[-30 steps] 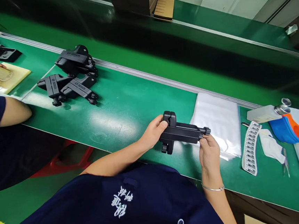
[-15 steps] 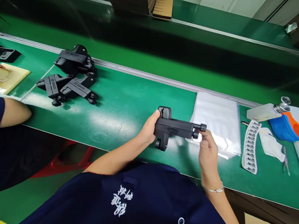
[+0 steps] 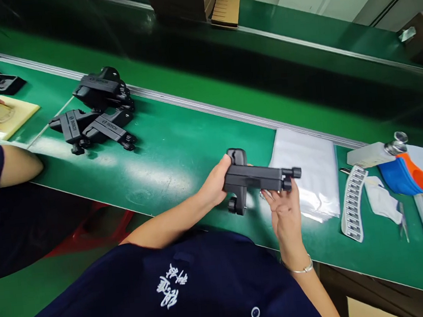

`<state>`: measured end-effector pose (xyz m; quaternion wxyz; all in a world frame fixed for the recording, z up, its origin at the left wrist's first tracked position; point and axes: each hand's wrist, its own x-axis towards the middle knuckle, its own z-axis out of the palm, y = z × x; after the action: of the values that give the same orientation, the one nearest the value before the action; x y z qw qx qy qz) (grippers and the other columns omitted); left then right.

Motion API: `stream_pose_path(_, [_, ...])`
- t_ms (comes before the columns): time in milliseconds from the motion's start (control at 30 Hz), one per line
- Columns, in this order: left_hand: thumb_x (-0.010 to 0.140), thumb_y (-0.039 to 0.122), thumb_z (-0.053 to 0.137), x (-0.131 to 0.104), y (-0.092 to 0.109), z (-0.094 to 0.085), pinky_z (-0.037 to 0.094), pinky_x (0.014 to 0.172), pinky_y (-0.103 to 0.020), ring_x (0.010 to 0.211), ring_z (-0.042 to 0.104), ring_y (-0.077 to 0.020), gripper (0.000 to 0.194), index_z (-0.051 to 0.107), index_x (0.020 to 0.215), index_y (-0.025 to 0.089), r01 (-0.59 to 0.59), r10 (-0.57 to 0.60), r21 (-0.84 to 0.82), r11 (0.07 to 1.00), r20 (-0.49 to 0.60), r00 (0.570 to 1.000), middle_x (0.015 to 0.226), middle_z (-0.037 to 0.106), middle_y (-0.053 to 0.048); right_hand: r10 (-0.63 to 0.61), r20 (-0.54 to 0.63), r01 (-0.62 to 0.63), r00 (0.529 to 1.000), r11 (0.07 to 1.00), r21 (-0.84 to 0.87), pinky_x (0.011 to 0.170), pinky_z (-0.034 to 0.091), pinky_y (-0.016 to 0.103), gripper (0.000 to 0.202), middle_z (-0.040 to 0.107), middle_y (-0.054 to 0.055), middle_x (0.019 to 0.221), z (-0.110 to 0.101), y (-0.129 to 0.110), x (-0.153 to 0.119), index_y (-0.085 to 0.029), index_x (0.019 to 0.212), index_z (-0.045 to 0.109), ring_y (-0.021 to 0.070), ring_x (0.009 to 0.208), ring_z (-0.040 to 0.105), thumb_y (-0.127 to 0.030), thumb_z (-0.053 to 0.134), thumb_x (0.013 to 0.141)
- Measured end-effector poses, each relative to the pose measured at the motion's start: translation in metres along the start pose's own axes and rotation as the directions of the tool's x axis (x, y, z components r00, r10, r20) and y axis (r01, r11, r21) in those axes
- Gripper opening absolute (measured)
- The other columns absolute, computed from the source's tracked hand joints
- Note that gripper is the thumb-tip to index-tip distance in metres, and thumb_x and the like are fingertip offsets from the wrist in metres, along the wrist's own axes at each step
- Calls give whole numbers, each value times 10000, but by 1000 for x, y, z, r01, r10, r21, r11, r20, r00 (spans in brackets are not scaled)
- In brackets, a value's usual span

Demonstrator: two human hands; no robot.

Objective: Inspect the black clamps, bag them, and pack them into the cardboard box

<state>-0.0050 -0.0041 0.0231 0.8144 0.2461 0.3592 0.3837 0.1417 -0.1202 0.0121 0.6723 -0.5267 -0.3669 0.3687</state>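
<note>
A black clamp-like device (image 3: 255,175) with knobs is held above the green table (image 3: 174,152). My left hand (image 3: 215,180) is closed round its left end, the thumb on top. At the device's right end, my right hand (image 3: 286,213) touches the underside near the knobs, palm up, with its fingers apart. Behind the right hand lies a stack of clear plastic bags (image 3: 310,169). Several similar black devices (image 3: 108,125) marked BOSCH sit in a group on the left part of the table.
On the right are a label strip (image 3: 354,205), a bottle (image 3: 368,154), a blue and orange item (image 3: 401,175), a white cloth (image 3: 380,198) and tweezers (image 3: 403,220). A person's arm (image 3: 21,163) reaches in at the left, beside a yellow board (image 3: 20,113).
The device has moved slightly right and turned more level. My right hand has shifted left, from the end knob to the underside, and its fingers have spread.
</note>
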Motion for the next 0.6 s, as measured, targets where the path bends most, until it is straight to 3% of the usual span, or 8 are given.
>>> stream_pose_path(67, [756, 604, 700, -9, -1, 5, 483, 946, -372, 1136, 621, -301, 618, 659, 1171, 148, -51, 35, 94, 994, 163, 986, 1148, 711, -122, 188, -79, -171, 979, 967, 191, 907, 553, 458, 465, 667, 38, 1132, 1, 2, 10, -294, 1172, 570, 209, 985, 666, -453, 753, 776])
stream_pose_path(133, [754, 549, 727, -15, 1, 7, 407, 1054, -414, 1290, 510, -330, 685, 582, 1319, 191, -112, 57, 145, 983, 338, 940, 1323, 625, -123, 301, -108, -263, 948, 925, 274, 879, 570, 418, 335, 701, 28, 1037, 0, 8, 16, -265, 1063, 609, 195, 949, 672, -445, 718, 802])
stream_pose_path(200, [763, 479, 733, -18, 5, 7, 315, 1136, -450, 1386, 401, -338, 746, 488, 1420, 223, -180, 70, 184, 966, 483, 873, 1448, 520, -115, 333, -79, -303, 940, 917, 258, 894, 568, 420, 332, 712, 51, 1005, -1, 15, 18, -243, 1032, 631, 212, 972, 675, -520, 620, 850])
stream_pose_path(267, [768, 383, 732, -18, 8, 7, 246, 1181, -458, 1434, 329, -325, 788, 408, 1472, 240, -256, 77, 251, 934, 555, 828, 1534, 411, -101, 289, -26, -285, 957, 953, 99, 928, 553, 447, 424, 709, 68, 1015, -2, 18, 14, -237, 1064, 634, 229, 1014, 672, -594, 469, 906])
stream_pose_path(333, [765, 299, 722, -18, 10, 8, 222, 1194, -459, 1443, 311, -310, 821, 348, 1494, 242, -317, 74, 346, 883, 565, 822, 1559, 362, -101, 227, 40, -223, 973, 971, -87, 968, 528, 475, 489, 693, 70, 1077, -3, 16, 4, -242, 1154, 606, 240, 1094, 644, -623, 404, 922])
stream_pose_path(467, [749, 249, 712, -20, 12, 10, 253, 1171, -463, 1384, 381, -303, 822, 327, 1475, 225, -372, 68, 481, 794, 537, 841, 1486, 437, -125, 124, 108, -87, 986, 950, -299, 1071, 440, 517, 594, 601, 76, 1299, -7, 0, -21, -245, 1348, 483, 268, 1291, 510, -574, 578, 862])
stream_pose_path(600, [818, 328, 644, -17, 15, 14, 381, 1039, -409, 1161, 545, -263, 500, 491, 1278, 204, -343, 101, 525, 779, 434, 895, 1210, 609, -101, 104, 137, -53, 985, 941, -333, 1105, 410, 530, 627, 541, 71, 1387, -9, -5, -33, -259, 1424, 408, 265, 1325, 478, -529, 578, 883])
